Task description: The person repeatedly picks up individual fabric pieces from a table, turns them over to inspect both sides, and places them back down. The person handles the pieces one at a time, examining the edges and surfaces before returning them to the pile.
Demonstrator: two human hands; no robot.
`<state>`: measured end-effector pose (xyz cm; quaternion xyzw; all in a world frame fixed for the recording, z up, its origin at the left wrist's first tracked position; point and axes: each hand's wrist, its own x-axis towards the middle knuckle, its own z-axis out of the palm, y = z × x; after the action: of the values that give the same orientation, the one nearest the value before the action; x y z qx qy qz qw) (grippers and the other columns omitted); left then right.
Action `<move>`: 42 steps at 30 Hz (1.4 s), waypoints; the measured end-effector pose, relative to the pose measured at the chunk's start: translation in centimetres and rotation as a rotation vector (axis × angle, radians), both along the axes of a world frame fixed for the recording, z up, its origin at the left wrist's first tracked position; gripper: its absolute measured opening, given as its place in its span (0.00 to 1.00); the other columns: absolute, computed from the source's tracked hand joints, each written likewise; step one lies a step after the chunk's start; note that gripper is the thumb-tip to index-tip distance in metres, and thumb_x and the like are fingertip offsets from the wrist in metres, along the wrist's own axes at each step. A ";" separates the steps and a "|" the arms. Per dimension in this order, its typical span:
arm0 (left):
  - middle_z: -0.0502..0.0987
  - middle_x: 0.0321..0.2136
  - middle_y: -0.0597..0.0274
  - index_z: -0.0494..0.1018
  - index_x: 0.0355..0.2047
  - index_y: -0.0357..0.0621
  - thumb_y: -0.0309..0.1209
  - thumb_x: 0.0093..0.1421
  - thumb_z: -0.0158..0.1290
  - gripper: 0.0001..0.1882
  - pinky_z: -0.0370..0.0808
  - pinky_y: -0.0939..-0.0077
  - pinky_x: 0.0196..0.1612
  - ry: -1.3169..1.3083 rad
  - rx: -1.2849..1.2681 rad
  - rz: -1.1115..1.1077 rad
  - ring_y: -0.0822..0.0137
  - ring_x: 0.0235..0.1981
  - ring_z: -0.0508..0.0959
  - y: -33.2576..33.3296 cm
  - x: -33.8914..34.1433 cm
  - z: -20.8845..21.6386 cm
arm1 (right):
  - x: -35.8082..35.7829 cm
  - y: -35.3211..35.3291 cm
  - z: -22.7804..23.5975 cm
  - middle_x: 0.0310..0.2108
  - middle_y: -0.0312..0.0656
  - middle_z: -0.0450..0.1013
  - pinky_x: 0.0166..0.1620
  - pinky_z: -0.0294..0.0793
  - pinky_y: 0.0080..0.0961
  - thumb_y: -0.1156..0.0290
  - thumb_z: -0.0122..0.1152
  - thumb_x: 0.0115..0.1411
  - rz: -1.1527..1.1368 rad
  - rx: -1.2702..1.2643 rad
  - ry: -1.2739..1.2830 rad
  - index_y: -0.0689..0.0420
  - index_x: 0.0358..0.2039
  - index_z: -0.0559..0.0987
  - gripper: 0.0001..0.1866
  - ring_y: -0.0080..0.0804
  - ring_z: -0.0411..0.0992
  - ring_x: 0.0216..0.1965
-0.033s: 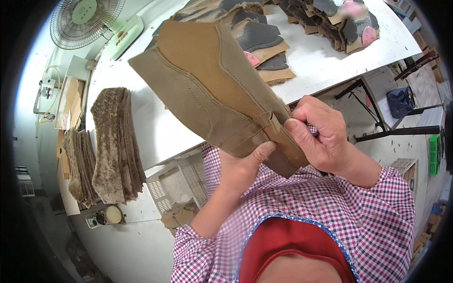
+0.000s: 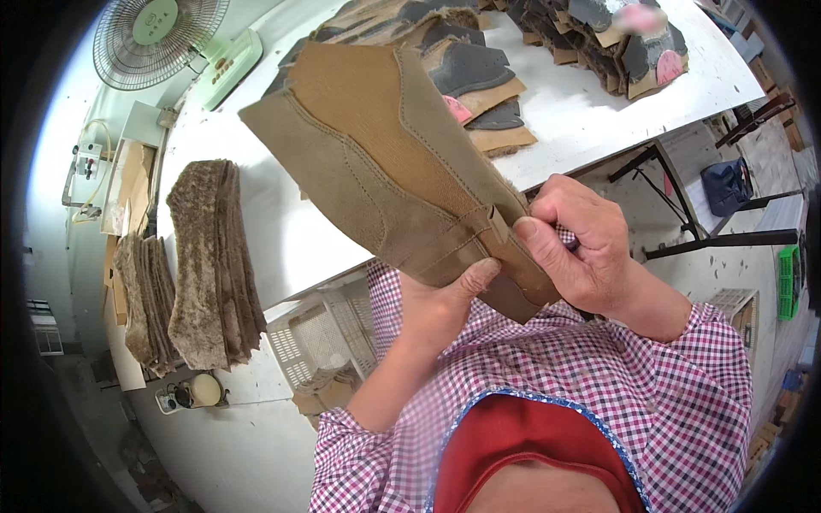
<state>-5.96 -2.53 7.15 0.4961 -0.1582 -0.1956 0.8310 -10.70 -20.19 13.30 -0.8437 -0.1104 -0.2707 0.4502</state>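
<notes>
A brown boot upper [image 2: 376, 162], stitched along its panels with a lighter tan strip down the middle, is held up at a slant in front of my body. Under its lower left edge, my left hand [image 2: 445, 308] supports it with the thumb pressed on top; the other fingers are hidden behind it. My right hand [image 2: 581, 244] is closed on the lower right edge, thumb against the front and fingers curled. A small tab [image 2: 496, 224] stands out from the upper between my two thumbs. A bit of fuzzy lining shows at its right edge.
On the white table [image 2: 282, 231] stand furry brown pieces in a stack [image 2: 209, 265], with a smaller stack [image 2: 145, 303] beside it. Dark and tan shoe parts [image 2: 470, 68] lie beyond, another pile [image 2: 599, 43] farther right. A fan [image 2: 158, 38] is at far left; plastic crates [image 2: 321, 338] sit below the table.
The boot upper's top end has shifted very slightly right and down. Both hands keep the same hold on it.
</notes>
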 end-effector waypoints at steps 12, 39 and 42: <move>0.79 0.42 0.60 0.74 0.47 0.36 0.26 0.55 0.64 0.19 0.76 0.73 0.44 -0.032 0.200 -0.043 0.67 0.43 0.77 0.0 -0.7 0.8 | 0.8 0.6 1.7 0.21 0.39 0.70 0.25 0.68 0.19 0.77 0.62 0.56 -0.046 0.136 0.106 0.62 0.27 0.74 0.05 0.22 0.67 0.20; 0.80 0.41 0.58 0.77 0.41 0.33 0.16 0.55 0.58 0.12 0.74 0.74 0.46 -0.825 0.627 0.561 0.68 0.41 0.79 10.0 4.7 8.2 | 14.2 0.7 -8.3 0.61 0.48 0.64 0.66 0.51 0.48 0.55 0.56 0.63 0.007 -0.679 -0.047 0.53 0.54 0.74 0.23 0.44 0.58 0.65; 0.81 0.34 0.53 0.76 0.39 0.30 0.17 0.54 0.58 0.11 0.77 0.73 0.39 -1.092 0.985 0.586 0.63 0.34 0.82 9.8 6.0 9.3 | 18.2 0.1 -9.5 0.64 0.46 0.60 0.68 0.49 0.46 0.49 0.49 0.64 -0.007 -0.730 0.151 0.51 0.61 0.68 0.29 0.43 0.53 0.68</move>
<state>0.05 7.22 16.41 0.8542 -0.3019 0.2548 0.3381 7.46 -20.14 3.82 -0.9666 -0.1635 -0.1520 0.1256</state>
